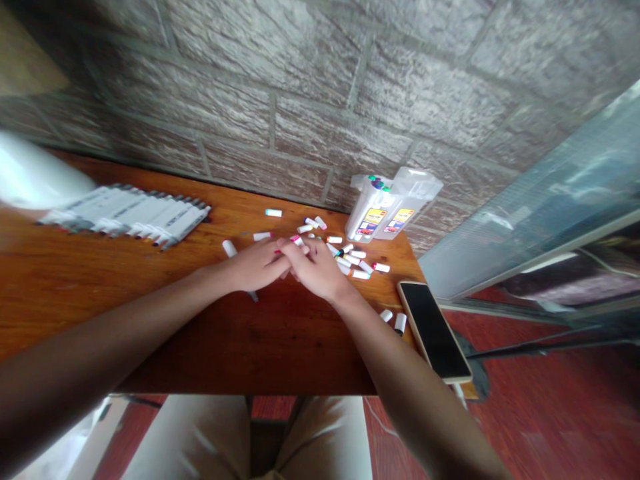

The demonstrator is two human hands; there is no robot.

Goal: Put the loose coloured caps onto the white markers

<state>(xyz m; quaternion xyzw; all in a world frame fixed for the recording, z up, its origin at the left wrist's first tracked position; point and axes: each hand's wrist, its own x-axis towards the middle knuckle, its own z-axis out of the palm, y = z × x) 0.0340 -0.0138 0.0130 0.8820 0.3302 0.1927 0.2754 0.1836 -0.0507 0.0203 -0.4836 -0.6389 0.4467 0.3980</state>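
Against a wall (300, 133) of stone-patterned blocks, a wooden table (250, 363) is set. Listed on it by size: one row of grey-and-white markers (130, 215), laid side by side at the left; one translucent case (417, 181), stood upright near the far right corner; one phone (435, 333), screen up, placed along the right edge. Two bare hands, brought together over the middle: the left hand (257, 261) is stretched palm down, its fingertips hidden, so its grip cannot be told; the right hand (320, 267) is curled inward, and a pink-ended cap (297, 241) appears to be pinched in its fingers where the two hands meet. One marker, its grey end (254, 295) shown below the left hand, is partly covered. Loose caps (358, 254), many, are scattered beyond and right of the hands; two stray caps (400, 324) are found beside the phone. The small cap is best gripped by its sides, with light, even pressure, and the loose caps are best left unbrushed, being likely to roll. Room for the wrists is offered toward the near edge; toward the right, movement is narrowed by caps, phone and table edge.
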